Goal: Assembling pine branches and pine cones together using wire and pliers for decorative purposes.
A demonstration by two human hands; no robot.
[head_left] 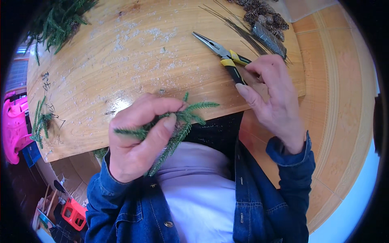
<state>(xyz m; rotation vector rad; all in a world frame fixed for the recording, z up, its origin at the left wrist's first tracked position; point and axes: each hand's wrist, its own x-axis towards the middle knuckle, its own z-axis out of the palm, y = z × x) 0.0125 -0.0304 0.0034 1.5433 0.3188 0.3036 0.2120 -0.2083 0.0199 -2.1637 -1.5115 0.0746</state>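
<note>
the left hand (135, 139) is closed around a bunch of green sprigs (184, 121), thumb pressed over them, the tips fanning out past the fingers just at the near edge of the round wooden table (121, 60). the right hand (271, 95) rests on the table edge with its fingers curled loosely on the yellow-and-black handles of the pliers (223, 54), which lie flat on the wood with their long nose pointing away to the left; whether the hand truly grips them i cannot tell. just beyond that hand lies a bundle of thin wires (239, 28), beside a heap of pine cones (263, 14) at the far edge. more greenery (60, 20) sits at the far left of the table, and a few loose sprigs (40, 119) lie at its left edge. white flecks dust the tabletop. both sleeves are blue denim.
</note>
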